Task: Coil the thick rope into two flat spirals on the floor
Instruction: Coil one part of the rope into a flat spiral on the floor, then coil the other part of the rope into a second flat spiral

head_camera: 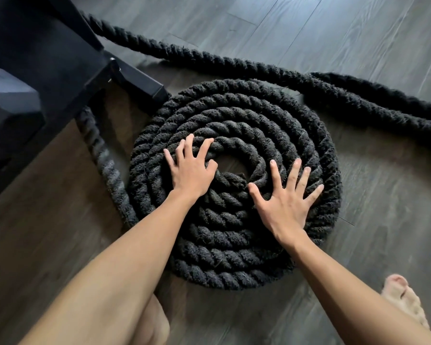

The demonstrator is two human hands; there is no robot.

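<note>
Bare floor (pixel 383 220) is lying open to the right of the rope spiral (pixel 234 257) and along its near edge, giving a hand room to pass. At the upper left a black frame foot (pixel 139 83) is meeting the spiral's rim and closing that side. A loose rope run (pixel 209 56) is crossing just behind the spiral and doubling back at the right. Another strand (pixel 102 160) is hugging the left rim. A bare foot (pixel 403 300) is standing at the lower right. The left hand (pixel 190 170) and right hand (pixel 286 205) are covering the spiral's middle.
</note>
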